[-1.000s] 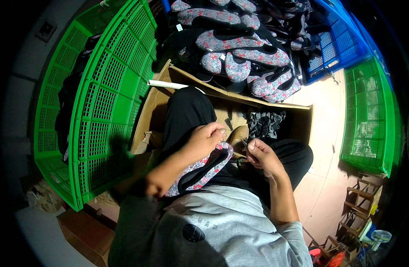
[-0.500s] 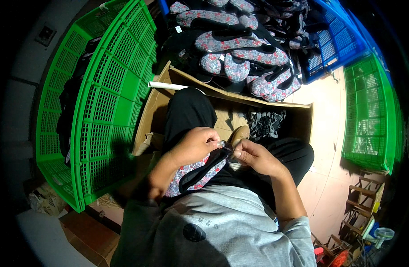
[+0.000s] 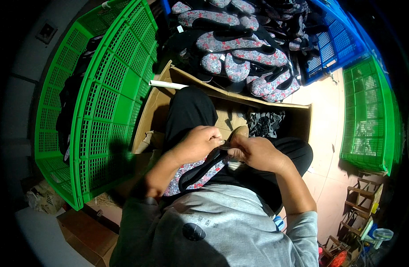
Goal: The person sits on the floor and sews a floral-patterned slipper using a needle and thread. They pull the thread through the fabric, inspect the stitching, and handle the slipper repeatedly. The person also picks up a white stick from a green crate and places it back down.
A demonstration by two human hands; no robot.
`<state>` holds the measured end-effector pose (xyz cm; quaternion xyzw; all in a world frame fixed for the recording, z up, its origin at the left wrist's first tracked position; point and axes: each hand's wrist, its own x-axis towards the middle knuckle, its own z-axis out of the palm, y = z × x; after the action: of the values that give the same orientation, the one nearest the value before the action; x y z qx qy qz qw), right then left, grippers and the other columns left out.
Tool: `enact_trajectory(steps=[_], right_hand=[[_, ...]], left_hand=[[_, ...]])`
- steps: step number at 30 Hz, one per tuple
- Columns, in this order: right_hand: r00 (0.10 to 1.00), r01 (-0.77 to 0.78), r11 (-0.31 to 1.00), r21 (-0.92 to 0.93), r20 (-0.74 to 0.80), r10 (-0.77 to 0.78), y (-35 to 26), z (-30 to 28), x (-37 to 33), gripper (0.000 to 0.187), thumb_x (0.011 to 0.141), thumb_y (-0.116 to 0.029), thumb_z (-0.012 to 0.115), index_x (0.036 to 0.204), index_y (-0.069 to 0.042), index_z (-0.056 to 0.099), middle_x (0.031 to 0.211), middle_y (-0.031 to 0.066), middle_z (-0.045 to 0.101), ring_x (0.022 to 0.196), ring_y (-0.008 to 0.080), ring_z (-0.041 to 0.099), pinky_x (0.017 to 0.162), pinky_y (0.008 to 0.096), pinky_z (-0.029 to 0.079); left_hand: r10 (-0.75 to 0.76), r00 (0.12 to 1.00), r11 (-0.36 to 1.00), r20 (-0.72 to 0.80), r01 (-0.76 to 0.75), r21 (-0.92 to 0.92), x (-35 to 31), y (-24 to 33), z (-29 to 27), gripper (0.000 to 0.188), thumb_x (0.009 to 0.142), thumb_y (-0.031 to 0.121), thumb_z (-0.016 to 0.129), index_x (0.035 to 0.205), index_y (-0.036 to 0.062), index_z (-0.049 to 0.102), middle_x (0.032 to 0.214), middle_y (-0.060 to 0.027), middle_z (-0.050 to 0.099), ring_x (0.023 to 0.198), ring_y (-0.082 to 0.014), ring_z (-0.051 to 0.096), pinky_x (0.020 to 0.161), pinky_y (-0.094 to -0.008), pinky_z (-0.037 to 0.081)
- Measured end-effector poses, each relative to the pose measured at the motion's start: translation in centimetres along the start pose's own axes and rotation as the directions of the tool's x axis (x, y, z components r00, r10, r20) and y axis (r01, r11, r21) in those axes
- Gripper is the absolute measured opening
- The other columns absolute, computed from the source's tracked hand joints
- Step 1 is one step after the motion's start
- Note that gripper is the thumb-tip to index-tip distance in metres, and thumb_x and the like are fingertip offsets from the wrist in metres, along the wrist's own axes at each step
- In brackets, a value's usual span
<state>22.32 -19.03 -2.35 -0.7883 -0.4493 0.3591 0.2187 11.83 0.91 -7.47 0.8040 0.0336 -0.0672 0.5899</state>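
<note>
The left hand (image 3: 200,143) and the right hand (image 3: 254,152) are close together over the lap, both closed on a floral shoe upper with black trim (image 3: 193,173), which lies on the person's thighs. Just behind the hands stands an open cardboard box (image 3: 155,111). At the left is a green plastic crate (image 3: 111,102). Farther away lies a pile of floral shoes (image 3: 244,53).

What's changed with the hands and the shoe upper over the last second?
The right hand moved left to meet the left hand at the front end of the floral shoe upper. Both grip it throughout; the cardboard box and green crate stayed put.
</note>
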Motion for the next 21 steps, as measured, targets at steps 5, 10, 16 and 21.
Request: enact_trajectory(steps=[5,10,16,21], right_hand=[[0.999,0.04,0.992,-0.117,0.001,-0.04,-1.0,-0.8,0.2,0.03,0.094,-0.038,0.056,0.1,-0.008,0.057,0.08,0.0144,0.068,0.079,0.0375,0.065,0.067,0.0473,0.05],[0.99,0.144,0.954,-0.263,0.05,-0.136,-1.4,-1.8,0.6,0.028,0.091,-0.037,0.06,0.099,-0.009,0.057,0.072,0.0151,0.065,0.072,0.0361,0.066,0.064,0.0466,0.05],[0.971,0.238,0.928,-0.287,0.083,-0.224,-1.0,-1.8,1.0,0.028,0.09,-0.036,0.062,0.099,-0.009,0.059,0.07,0.0149,0.064,0.07,0.0359,0.066,0.062,0.0455,0.05],[0.973,0.229,0.94,-0.254,0.061,-0.221,-0.7,-1.7,0.9,0.028,0.091,-0.036,0.062,0.098,-0.008,0.059,0.071,0.0149,0.064,0.072,0.0357,0.065,0.063,0.0439,0.049]], left_hand=[[0.008,1.0,1.0,-0.026,-0.009,-0.009,0.1,-1.1,0.5,0.013,0.088,0.009,0.065,0.088,-0.0021,0.06,0.074,-0.0075,0.06,0.069,-0.0127,0.055,0.064,-0.0301,0.046],[-0.051,0.999,0.998,-0.002,0.051,0.023,0.0,-0.3,0.3,0.012,0.086,0.009,0.065,0.085,-0.0017,0.06,0.077,-0.0146,0.062,0.069,-0.0227,0.059,0.065,-0.0335,0.047],[-0.088,0.995,0.994,0.054,0.084,0.064,-0.2,0.4,-0.1,0.014,0.085,0.01,0.067,0.084,-0.0015,0.059,0.076,-0.0141,0.061,0.067,-0.0226,0.058,0.064,-0.0339,0.047],[-0.001,1.0,0.999,-0.002,0.001,0.039,-0.2,-0.1,0.2,0.014,0.085,0.009,0.067,0.085,-0.001,0.059,0.074,-0.0134,0.059,0.066,-0.0208,0.056,0.063,-0.0341,0.046]])
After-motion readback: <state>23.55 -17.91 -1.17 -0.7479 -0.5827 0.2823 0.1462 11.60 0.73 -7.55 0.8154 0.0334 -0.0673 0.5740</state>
